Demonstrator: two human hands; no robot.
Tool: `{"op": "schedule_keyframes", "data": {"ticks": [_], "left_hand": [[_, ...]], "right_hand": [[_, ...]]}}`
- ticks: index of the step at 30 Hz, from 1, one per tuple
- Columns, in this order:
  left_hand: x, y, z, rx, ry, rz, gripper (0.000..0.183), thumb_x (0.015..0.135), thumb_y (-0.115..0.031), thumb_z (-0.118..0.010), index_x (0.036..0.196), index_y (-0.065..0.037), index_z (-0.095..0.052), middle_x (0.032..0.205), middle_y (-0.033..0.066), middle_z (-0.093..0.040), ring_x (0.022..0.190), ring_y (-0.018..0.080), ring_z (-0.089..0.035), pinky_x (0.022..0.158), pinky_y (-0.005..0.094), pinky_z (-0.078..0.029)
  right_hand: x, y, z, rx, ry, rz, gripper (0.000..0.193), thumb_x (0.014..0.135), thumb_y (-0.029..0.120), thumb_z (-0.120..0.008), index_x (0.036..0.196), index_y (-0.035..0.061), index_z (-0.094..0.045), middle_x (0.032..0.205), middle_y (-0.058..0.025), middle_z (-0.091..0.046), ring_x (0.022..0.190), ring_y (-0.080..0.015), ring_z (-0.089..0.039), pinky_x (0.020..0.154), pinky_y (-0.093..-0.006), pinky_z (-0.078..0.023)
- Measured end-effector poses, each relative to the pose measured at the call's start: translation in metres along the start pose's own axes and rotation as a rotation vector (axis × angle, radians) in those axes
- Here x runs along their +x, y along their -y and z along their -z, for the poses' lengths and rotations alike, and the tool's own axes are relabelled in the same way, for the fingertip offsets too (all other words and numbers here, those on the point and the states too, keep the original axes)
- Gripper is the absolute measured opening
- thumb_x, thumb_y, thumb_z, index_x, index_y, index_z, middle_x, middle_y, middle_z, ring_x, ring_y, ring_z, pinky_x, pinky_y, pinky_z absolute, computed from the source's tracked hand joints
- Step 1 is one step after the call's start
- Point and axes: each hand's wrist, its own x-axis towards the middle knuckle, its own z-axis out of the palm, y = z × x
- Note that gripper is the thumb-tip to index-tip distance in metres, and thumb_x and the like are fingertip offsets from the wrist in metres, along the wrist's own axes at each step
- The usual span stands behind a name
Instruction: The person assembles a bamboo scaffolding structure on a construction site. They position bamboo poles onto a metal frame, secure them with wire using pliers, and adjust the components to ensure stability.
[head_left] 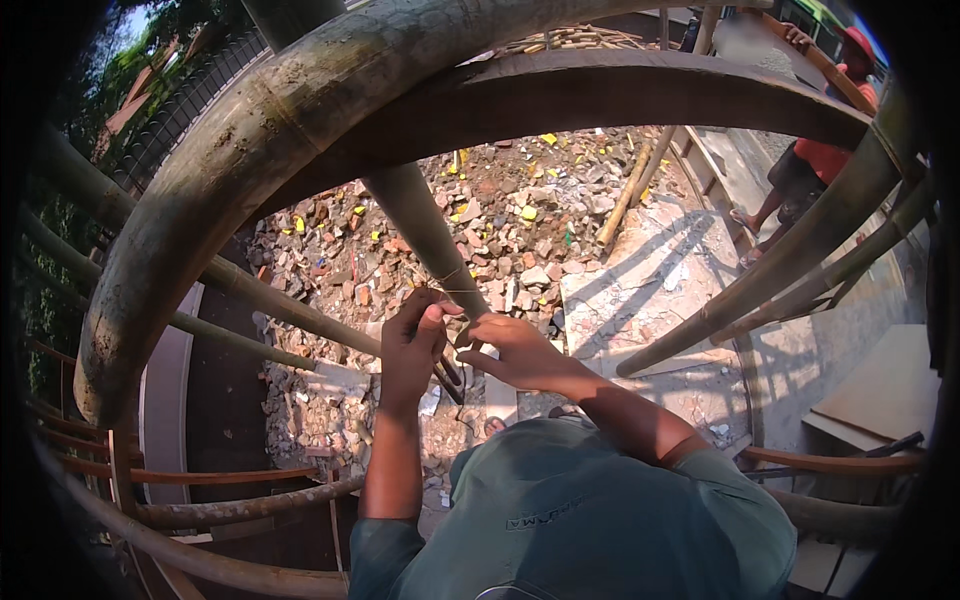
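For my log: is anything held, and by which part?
Left grip seems to pinch a thin strand near the bamboo pole, exact part unclear; whether right grip holds anything cannot be told.

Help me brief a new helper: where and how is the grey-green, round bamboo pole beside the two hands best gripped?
Probably around the bare stretch of the grey-green, round bamboo pole, above the thin tan tie, coming from the wearer's side. The shaft is round there, so a palm could wrap it; the left hand and right hand are lower, leaving that stretch free.
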Motion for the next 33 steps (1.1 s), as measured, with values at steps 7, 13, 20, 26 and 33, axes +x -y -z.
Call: {"op": "schedule_keyframes", "data": {"ticks": [7, 13, 20, 26, 33], "left_hand": [[-0.003, 0.028, -0.012, 0.080, 0.300, 0.234, 0.041, 0.103, -0.033, -0.053, 0.086, 0.001, -0.066, 0.057, -0.0068, -0.039, 0.051, 0.0028, -0.030, 0.049, 0.0239, -0.021], [-0.008, 0.057, -0.023, -0.059, 0.643, 0.453, 0.039, 0.103, -0.032, -0.053, 0.102, 0.005, -0.066, 0.061, -0.0048, -0.045, 0.055, 0.0049, -0.036, 0.052, 0.0230, -0.025], [-0.027, 0.064, -0.059, 0.139, 0.474, 0.259, 0.033, 0.104, -0.023, -0.046, 0.091, 0.000, -0.066, 0.060, -0.0019, -0.048, 0.053, 0.0098, -0.041, 0.053, 0.0287, -0.033], [-0.037, 0.062, -0.071, 0.441, 0.492, 0.029, 0.032, 0.103, -0.020, -0.047, 0.089, 0.001, -0.067, 0.057, 0.0050, -0.052, 0.053, 0.0127, -0.046, 0.054, 0.0315, -0.038], [-0.038, 0.082, -0.073, 0.291, 0.389, 0.192, 0.038, 0.105, -0.025, -0.044, 0.083, 0.000, -0.062, 0.059, -0.0022, -0.047, 0.055, 0.0074, -0.040, 0.054, 0.0271, -0.032]], "right_hand": [[-0.015, 0.003, 0.049, 0.087, 0.099, 0.028, 0.060, 0.093, 0.028, -0.067, 0.146, 0.0110, -0.045, 0.094, -0.0081, -0.061, 0.076, -0.0210, -0.059, 0.074, -0.0356, -0.050], [-0.028, -0.018, 0.048, 0.234, 0.120, 0.063, 0.023, 0.085, 0.013, -0.074, 0.106, 0.0059, -0.068, 0.087, -0.0070, -0.063, 0.086, -0.0220, -0.065, 0.074, -0.0362, -0.050], [-0.048, -0.014, 0.044, 0.515, 0.017, -0.358, 0.027, 0.097, 0.025, -0.064, 0.086, -0.0004, -0.064, 0.073, -0.0057, -0.064, 0.056, -0.0109, -0.065, 0.051, -0.0260, -0.050], [-0.054, -0.020, 0.041, 0.721, 0.023, -0.513, 0.035, 0.095, 0.011, -0.053, 0.129, 0.0069, -0.057, 0.064, 0.0021, -0.051, 0.048, -0.0068, -0.046, 0.044, -0.0247, -0.038], [-0.068, -0.045, 0.029, 1.102, 0.014, -0.651, 0.033, 0.097, 0.022, -0.058, 0.127, 0.0088, -0.059, 0.073, 0.0028, -0.052, 0.055, -0.0037, -0.043, 0.046, -0.0227, -0.033]]}}
